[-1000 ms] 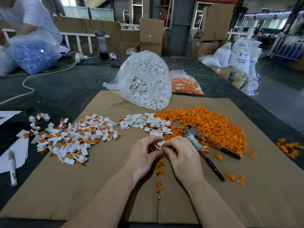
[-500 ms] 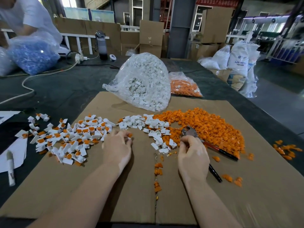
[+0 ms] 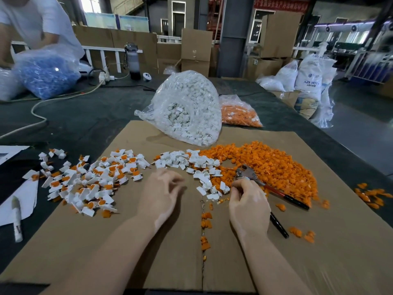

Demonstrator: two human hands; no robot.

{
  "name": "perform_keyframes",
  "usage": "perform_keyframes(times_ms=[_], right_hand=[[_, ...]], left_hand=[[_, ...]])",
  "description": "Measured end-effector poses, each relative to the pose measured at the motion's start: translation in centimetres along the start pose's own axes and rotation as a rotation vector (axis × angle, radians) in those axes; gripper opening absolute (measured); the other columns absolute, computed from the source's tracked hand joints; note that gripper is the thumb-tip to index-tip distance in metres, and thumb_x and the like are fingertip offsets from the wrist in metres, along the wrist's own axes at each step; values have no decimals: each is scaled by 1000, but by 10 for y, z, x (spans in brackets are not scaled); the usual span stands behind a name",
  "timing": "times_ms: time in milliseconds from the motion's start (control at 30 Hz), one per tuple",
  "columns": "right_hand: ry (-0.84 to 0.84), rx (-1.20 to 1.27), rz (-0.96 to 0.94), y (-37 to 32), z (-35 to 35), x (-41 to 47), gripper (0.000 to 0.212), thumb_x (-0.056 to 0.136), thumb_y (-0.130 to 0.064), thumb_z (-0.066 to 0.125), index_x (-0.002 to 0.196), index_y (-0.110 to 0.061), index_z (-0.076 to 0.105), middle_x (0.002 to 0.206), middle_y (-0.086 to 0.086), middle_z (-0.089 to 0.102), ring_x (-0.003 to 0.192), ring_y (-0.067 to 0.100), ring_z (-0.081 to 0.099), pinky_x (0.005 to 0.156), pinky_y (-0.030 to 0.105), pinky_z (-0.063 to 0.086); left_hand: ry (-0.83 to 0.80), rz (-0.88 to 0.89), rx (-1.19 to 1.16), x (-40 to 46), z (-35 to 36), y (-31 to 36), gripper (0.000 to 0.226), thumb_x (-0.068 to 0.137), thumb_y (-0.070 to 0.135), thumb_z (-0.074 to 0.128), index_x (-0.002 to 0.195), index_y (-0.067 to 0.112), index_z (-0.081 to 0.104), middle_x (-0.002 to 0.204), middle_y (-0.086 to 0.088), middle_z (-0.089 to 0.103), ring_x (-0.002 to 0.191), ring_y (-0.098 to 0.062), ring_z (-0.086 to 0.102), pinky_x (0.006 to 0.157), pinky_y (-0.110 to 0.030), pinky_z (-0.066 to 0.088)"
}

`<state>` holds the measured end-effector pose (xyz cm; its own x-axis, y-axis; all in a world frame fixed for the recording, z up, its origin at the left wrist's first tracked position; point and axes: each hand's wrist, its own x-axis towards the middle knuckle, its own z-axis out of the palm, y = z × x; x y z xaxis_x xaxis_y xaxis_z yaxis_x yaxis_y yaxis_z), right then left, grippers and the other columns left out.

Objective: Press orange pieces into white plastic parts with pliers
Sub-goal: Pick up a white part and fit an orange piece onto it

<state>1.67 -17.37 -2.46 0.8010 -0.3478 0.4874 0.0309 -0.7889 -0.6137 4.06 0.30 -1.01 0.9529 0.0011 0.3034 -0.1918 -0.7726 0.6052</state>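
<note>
A heap of orange pieces (image 3: 268, 167) lies on the cardboard sheet (image 3: 148, 252), to the right of centre. Loose white plastic parts (image 3: 191, 161) spread along its left edge. Further left lies a pile of white parts with orange pieces in them (image 3: 91, 182). The pliers (image 3: 246, 173) rest on the orange heap with their red-and-black handles pointing towards me. My right hand (image 3: 248, 205) sits over them, one handle running under its palm, fingers curled at the heap's edge. My left hand (image 3: 161, 194) hovers over bare cardboard near the middle, fingers loosely curled, nothing seen in it.
A clear bag of white parts (image 3: 187, 111) and a bag of orange pieces (image 3: 240, 113) stand behind the cardboard. A marker (image 3: 17, 218) lies on white paper at the left edge. Stray orange pieces (image 3: 372, 196) lie far right. A person handles a blue-filled bag (image 3: 44, 75) at back left.
My hands, first together on a white part, have separated. The left hand went to the left pile and is now moving back towards the middle. The right hand stays at the pliers.
</note>
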Motion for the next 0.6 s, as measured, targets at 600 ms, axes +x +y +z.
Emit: perform_keyframes(times_ms=[600], right_hand=[[-3,21,-10,-1,0,0,12,85,-3,60,88,-9,69,88,1,67,88,20,57,77,29,41]], left_hand=[[-166,35,-204,-2,32,28,8,84,28,67,84,26,59,84,15,56,78,0,49,63,-4,35]])
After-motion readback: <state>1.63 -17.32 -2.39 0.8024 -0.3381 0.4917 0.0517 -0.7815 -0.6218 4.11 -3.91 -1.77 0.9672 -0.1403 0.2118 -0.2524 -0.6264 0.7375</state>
